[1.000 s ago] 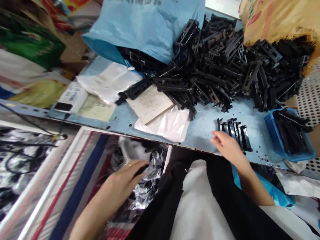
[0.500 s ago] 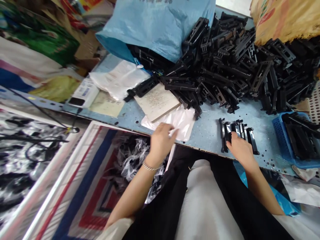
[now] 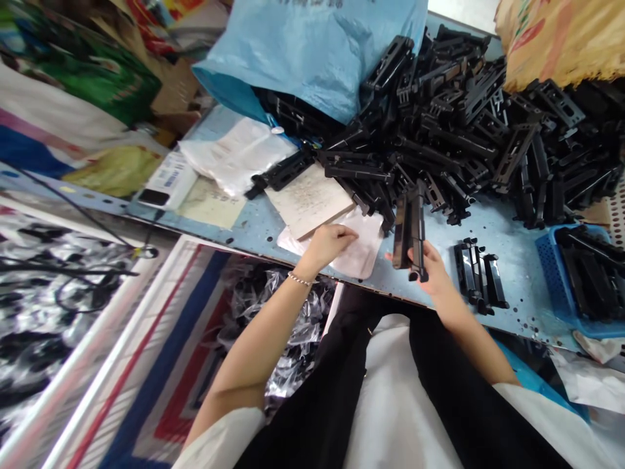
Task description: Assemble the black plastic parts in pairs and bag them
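**Gripping moulded black plastic frames [image 3: 409,231] at the bench edge**

From my remote seat, I see the right hand [image 3: 432,270] closed around a small bunch of these frames. The long pieces stand on end and lean slightly, their lower ends poking out below the fingers. The left hand [image 3: 329,246], with a beaded bracelet [image 3: 299,279] at its wrist, lies on a white plastic pouch [image 3: 364,251], its fingers spread across the surface and not visibly gripping anything. The hands are apart, with a stretch of the blue speckled bench top [image 3: 512,293] between them.

The rest of the frames lie close by. A large heap [image 3: 439,124] spills across the bench, a short row [image 3: 478,273] sits just right of the right hand, and more fill a blue plastic basket [image 3: 549,286] farther right. A pale square board [image 3: 307,198] lies just above the left hand, overlapping the pouch.

I judge the step in hand to be this one-handed hold on a small bunch, with the left hand resting on the pouch. The next move calls for working from that hold, as the right hand is loaded and the left is free.
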The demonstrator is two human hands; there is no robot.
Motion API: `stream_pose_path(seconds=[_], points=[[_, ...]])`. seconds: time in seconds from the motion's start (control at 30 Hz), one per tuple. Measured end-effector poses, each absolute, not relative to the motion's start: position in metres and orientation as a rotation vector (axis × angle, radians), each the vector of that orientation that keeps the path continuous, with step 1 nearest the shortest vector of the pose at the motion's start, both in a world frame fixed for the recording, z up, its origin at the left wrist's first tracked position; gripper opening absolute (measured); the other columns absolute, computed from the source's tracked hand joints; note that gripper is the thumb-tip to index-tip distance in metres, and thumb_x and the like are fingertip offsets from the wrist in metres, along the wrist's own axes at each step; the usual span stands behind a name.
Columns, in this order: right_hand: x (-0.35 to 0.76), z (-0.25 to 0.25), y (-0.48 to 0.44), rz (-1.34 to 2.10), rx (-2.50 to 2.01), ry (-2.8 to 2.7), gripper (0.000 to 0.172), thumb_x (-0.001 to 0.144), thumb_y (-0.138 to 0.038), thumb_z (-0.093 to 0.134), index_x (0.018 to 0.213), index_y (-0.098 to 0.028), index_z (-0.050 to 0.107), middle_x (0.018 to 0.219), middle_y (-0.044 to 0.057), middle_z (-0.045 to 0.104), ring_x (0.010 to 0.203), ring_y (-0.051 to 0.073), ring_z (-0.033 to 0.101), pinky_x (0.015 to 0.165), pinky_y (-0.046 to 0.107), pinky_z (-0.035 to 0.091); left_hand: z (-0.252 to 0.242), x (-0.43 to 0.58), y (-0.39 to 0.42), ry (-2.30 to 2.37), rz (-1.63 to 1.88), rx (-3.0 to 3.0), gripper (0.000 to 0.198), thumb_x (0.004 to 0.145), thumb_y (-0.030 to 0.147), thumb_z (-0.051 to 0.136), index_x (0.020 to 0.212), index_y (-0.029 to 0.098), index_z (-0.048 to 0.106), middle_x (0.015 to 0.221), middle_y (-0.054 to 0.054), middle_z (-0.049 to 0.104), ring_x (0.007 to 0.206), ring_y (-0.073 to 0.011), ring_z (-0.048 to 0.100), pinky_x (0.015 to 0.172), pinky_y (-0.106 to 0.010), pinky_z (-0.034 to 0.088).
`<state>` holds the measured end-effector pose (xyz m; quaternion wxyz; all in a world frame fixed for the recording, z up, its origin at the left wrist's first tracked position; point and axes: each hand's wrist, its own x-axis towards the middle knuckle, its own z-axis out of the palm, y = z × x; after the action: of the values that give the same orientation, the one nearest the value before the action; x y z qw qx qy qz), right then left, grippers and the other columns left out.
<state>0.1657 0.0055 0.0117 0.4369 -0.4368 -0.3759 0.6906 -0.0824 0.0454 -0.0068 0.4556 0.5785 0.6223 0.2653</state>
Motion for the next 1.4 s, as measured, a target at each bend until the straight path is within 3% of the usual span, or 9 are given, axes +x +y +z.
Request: stream_pose_path(seconds=[0.13, 0.23, 0.47, 0.63, 0.77, 0.97, 1.07, 1.23, 1.4], points=[[0.11, -0.011, 0.028, 1.768, -0.899, -0.775, 0.043, 0.068, -0.056, 0.082, 0.084, -0.025, 0.057, 0.075, -0.004, 0.058, 0.075, 0.016, 0.06, 0.074, 0.033, 0.052, -0.006, -0.077, 0.037, 1.646, 0.733, 1.599, 0.008, 0.078, 0.016, 0.064, 0.082, 0.017, 0.07, 0.076, -0.003, 0.072, 0.069, -0.017, 0.065, 0.066, -0.029, 0.054], [0.092, -0.02, 0.031, 1.72, -0.95, -0.785, 0.04, 0.068, -0.047, 0.084, 0.092, -0.025, 0.061, 0.072, -0.006, 0.056, 0.072, 0.013, 0.055, 0.069, 0.027, 0.049, -0.001, -0.086, 0.027, 1.697, 0.719, 1.98, 0.024, 0.083, 0.003, 0.051, 0.087, 0.017, 0.071, 0.093, -0.01, 0.074, 0.091, -0.0236, 0.068, 0.086, -0.039, 0.058], [0.151, -0.012, -0.022, 2.206, -0.969, -0.673, 0.025, 0.076, -0.036, 0.078, 0.09, -0.021, 0.065, 0.071, -0.002, 0.063, 0.06, 0.013, 0.059, 0.05, 0.022, 0.045, 0.007, -0.109, 0.019, 1.573, 0.779, 2.155, 0.051, 0.088, 0.005, 0.045, 0.137, 0.014, 0.06, 0.139, -0.015, 0.061, 0.129, -0.0268, 0.059, 0.111, -0.045, 0.052], [0.159, -0.024, -0.038, 2.476, -1.026, -0.214, 0.018, 0.079, -0.023, 0.072, 0.094, -0.018, 0.063, 0.086, 0.005, 0.072, 0.069, 0.014, 0.064, 0.04, 0.014, 0.036, 0.019, -0.084, -0.012, 1.359, 0.818, 2.186, 0.059, 0.091, 0.004, 0.041, 0.148, 0.016, 0.05, 0.148, -0.015, 0.055, 0.138, -0.0244, 0.054, 0.117, -0.043, 0.047], [0.144, -0.024, -0.038, 2.361, -0.92, -0.234, 0.017, 0.08, -0.025, 0.074, 0.09, -0.02, 0.062, 0.076, 0.001, 0.065, 0.068, 0.013, 0.062, 0.042, 0.014, 0.044, 0.03, -0.064, -0.044, 1.229, 0.848, 2.223, 0.067, 0.092, 0.001, 0.038, 0.157, 0.02, 0.037, 0.155, -0.015, 0.048, 0.143, -0.0234, 0.049, 0.118, -0.041, 0.046], [0.156, -0.014, -0.054, 2.595, -0.643, -0.178, 0.043, 0.085, -0.04, 0.07, 0.117, -0.012, 0.061, 0.069, -0.002, 0.053, 0.054, 0.008, 0.042, 0.03, 0.006, 0.033, 0.014, -0.077, -0.038, 1.487, 0.928, 2.113, 0.075, 0.089, 0.0, 0.044, 0.159, 0.022, 0.031, 0.159, -0.017, 0.043, 0.147, -0.0279, 0.044, 0.116, -0.043, 0.047], [0.156, -0.017, -0.06, 2.699, -0.572, -0.128, 0.039, 0.086, -0.035, 0.068, 0.116, -0.012, 0.06, 0.069, -0.003, 0.05, 0.055, 0.007, 0.04, 0.032, 0.004, 0.035, 0.006, -0.079, -0.036, 1.501, 0.9, 2.213, 0.082, 0.085, -0.004, 0.041, 0.161, 0.022, 0.026, 0.162, -0.017, 0.04, 0.149, -0.0296, 0.042, 0.114, -0.044, 0.049], [0.144, -0.021, -0.051, 2.355, -0.888, -0.357, 0.029, 0.081, -0.042, 0.071, 0.096, -0.019, 0.063, 0.07, -0.002, 0.052, 0.057, 0.009, 0.044, 0.036, 0.011, 0.039, 0.012, -0.054, -0.06, 1.244, 0.886, 2.364, 0.084, 0.09, -0.003, 0.036, 0.165, 0.024, 0.008, 0.164, -0.017, 0.036, 0.149, -0.0269, 0.041, 0.114, -0.039, 0.05], [0.134, -0.005, -0.045, 1.769, -1.257, -0.998, 0.018, 0.08, -0.037, 0.072, 0.085, -0.021, 0.065, 0.075, -0.001, 0.061, 0.069, 0.015, 0.057, 0.061, 0.024, 0.052, 0.02, -0.032, -0.079, 0.957, 0.823, 2.362, 0.08, 0.092, -0.001, 0.035, 0.164, 0.023, 0.009, 0.16, -0.017, 0.041, 0.149, -0.0255, 0.042, 0.116, -0.043, 0.049]])
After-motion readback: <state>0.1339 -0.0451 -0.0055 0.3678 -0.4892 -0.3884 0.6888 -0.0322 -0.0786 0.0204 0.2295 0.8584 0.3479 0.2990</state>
